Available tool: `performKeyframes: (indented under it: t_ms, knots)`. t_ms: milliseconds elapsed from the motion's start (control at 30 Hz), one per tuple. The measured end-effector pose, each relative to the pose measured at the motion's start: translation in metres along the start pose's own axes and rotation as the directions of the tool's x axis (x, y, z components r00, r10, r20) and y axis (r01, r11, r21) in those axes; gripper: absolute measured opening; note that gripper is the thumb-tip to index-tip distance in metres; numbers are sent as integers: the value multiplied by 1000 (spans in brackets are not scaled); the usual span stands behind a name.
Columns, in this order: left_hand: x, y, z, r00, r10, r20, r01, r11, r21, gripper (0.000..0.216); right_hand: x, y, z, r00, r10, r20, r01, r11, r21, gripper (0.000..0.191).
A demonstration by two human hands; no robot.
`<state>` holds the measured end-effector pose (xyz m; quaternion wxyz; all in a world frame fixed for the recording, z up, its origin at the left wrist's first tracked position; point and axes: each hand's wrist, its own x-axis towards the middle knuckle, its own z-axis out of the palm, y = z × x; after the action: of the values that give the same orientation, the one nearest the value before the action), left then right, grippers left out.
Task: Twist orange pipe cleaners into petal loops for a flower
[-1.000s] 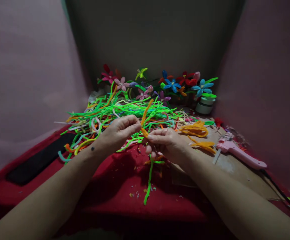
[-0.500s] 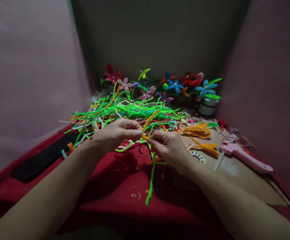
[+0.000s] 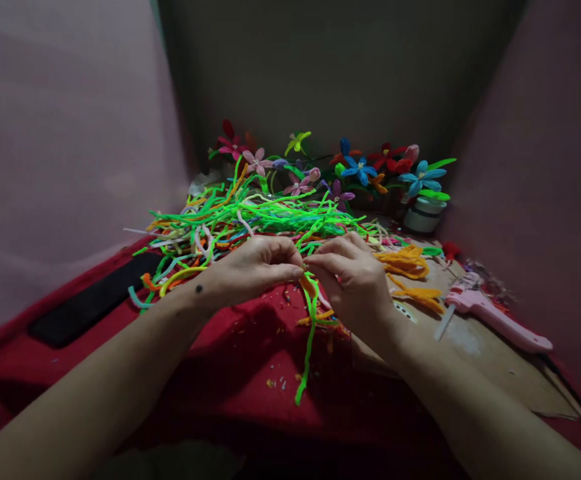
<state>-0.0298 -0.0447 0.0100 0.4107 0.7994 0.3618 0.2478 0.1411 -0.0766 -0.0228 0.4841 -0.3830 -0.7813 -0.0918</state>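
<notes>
My left hand [image 3: 250,270] and my right hand [image 3: 355,280] meet fingertip to fingertip above the red cloth [image 3: 230,373]. Both are pinched on a short orange pipe cleaner [image 3: 308,285] joined to a green pipe cleaner [image 3: 309,347] that hangs down from my fingers toward the cloth. Only a small bent part of the orange piece shows between my fingers. Just behind my hands lies a big loose pile of pipe cleaners [image 3: 250,220], mostly green.
Finished pipe-cleaner flowers [image 3: 360,170] stand at the back by a white jar [image 3: 423,215]. Orange petal bundles [image 3: 407,263] and a pink glue gun [image 3: 495,319] lie on brown cardboard at right. A black flat object [image 3: 95,300] lies at left. Pink walls close both sides.
The orange piece stuck up between my hands before; now it is bent down and mostly hidden in my fingers. My right hand rose and turned over it. The view shifted slightly.
</notes>
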Motion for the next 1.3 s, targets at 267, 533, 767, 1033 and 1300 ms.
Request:
performKeyframes:
  t_ms: [267,533,767,1033,1300]
  knots:
    - [1,-1,3,990,61,-125,-78,988,-135,17,4,2,-5,709,444,548,-696,567,441,17]
    - [1,3,4,992,42,-121,-49,997,-56,17,3,-1,-4,721,457,521,-691,532,489,17]
    - [0,-3,1,992,-10,-128,-7,991,-135,17,2,-3,-3,655,461,599,-755,356,551,21]
    - [6,-11,4,984,53,-169,-127,877,-464,11,-3,0,5,665,370,649,-715,65,696,23]
    - [5,-10,5,973,82,-216,-151,933,-325,9,-2,0,2,686,404,605,-721,264,641,19]
